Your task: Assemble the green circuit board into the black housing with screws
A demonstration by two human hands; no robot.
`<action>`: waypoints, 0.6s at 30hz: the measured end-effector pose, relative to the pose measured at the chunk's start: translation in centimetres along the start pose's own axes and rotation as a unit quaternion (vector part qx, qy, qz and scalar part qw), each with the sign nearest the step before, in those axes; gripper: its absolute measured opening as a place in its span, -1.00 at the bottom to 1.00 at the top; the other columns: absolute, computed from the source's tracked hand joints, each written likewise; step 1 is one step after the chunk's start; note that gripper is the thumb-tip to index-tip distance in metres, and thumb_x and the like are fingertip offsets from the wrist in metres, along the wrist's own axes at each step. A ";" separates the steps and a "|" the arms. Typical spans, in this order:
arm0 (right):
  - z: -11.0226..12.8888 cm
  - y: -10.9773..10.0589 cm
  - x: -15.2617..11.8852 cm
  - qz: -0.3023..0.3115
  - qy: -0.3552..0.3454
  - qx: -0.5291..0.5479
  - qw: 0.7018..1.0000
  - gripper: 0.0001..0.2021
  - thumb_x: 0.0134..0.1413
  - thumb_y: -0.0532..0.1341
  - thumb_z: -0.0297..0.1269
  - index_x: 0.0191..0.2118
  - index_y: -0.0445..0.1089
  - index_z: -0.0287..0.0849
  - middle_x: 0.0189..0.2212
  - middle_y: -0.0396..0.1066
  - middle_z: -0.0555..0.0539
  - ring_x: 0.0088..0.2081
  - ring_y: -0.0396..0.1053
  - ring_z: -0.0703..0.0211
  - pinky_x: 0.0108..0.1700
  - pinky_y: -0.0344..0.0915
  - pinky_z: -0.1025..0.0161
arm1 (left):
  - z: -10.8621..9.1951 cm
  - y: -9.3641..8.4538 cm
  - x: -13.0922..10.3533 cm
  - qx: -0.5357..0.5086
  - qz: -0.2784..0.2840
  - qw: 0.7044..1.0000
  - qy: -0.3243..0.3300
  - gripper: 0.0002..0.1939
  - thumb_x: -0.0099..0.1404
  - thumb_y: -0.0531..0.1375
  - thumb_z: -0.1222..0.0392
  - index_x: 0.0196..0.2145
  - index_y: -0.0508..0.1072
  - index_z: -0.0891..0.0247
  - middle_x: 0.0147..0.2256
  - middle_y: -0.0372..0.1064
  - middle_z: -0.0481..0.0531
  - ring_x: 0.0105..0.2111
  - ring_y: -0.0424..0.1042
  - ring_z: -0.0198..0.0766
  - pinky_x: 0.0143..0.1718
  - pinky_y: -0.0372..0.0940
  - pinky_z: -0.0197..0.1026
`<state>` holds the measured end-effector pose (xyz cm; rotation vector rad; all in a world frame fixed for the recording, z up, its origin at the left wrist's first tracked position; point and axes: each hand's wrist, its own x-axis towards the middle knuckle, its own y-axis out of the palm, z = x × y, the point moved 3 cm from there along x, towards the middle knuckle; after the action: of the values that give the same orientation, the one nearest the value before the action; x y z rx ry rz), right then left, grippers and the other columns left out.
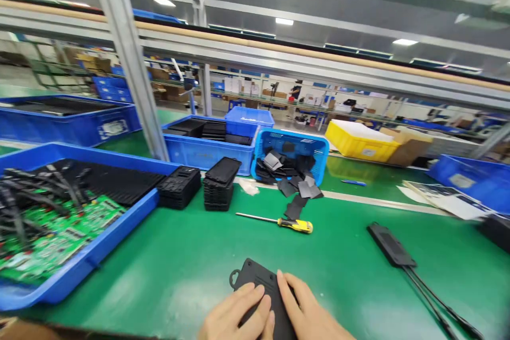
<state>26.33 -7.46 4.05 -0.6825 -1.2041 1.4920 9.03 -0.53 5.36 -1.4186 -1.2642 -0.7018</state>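
Note:
A black plastic case (261, 273) with screw holes at its corners and a small hanging loop lies at the front of the green bench. My left hand (237, 314) grips it from the left, fingers bent over its top face. Along its right edge press the fingers of my right hand (305, 308). The lower end of the case runs out of the picture. Beyond the hands rests a screwdriver (297, 224) with a yellow and black handle, its shaft pointing left. To the right is a similar black case (392, 245) with two black cables.
At left stands a blue bin (135, 220) of green circuit boards and cables. Black case parts are stacked in two piles (180, 187) (220, 186). A light-blue basket (324, 154) spills dark square pads. Papers (442, 199) and a blue pen (353, 183) lie farther right.

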 end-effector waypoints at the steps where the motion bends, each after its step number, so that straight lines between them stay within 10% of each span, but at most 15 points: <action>1: 0.0 0.3 -0.1 0.005 0.025 -0.049 0.998 -0.17 0.09 0.19 -0.59 0.40 -0.21 -0.19 0.17 0.27 -0.37 0.15 0.30 -0.13 0.08 0.34 0.10 | -0.5 0.8 0.4 0.016 0.008 0.999 0.046 -0.86 0.33 0.20 0.35 -0.31 0.58 0.26 -0.37 0.58 0.02 -0.36 0.57 -0.33 -0.06 0.44 -0.34; 6: -4.8 -2.5 -1.4 0.044 0.159 -0.134 0.977 -0.14 0.10 0.28 -0.31 0.40 -0.20 -0.22 0.20 0.17 -0.38 0.18 0.23 -0.10 0.13 0.29 0.15 | -0.8 2.3 2.6 0.061 0.105 0.969 0.215 -0.64 0.43 0.00 0.42 -0.12 0.55 0.14 -0.09 0.54 0.07 0.08 0.42 -0.17 0.25 0.12 0.07; 12: -19.8 -8.9 -8.2 0.005 0.445 -0.345 0.826 -0.45 0.32 -0.02 -0.21 0.31 0.08 -0.44 -0.24 0.38 -0.52 -0.21 0.44 -0.35 -0.12 0.32 -0.16 | 2.8 0.9 1.2 0.086 0.164 0.976 0.114 -0.68 0.42 0.02 0.38 -0.02 0.51 0.21 0.04 0.42 0.25 0.18 0.29 -0.04 0.21 0.16 0.13; 18: -26.2 -7.8 -13.1 -0.003 0.510 -0.363 0.780 -0.45 0.32 -0.09 -0.14 0.31 0.11 -0.34 -0.27 0.41 -0.49 -0.19 0.44 -0.39 -0.20 0.31 -0.08 | 4.4 -0.3 -0.4 0.084 0.214 0.971 0.071 -0.73 0.42 0.10 0.35 -0.01 0.49 0.21 0.07 0.40 0.22 0.18 0.28 -0.09 0.26 0.12 0.07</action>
<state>56.11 -11.68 0.32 -1.7178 -0.8279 0.3675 7.70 3.44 3.87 -1.4104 -0.8451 -0.3823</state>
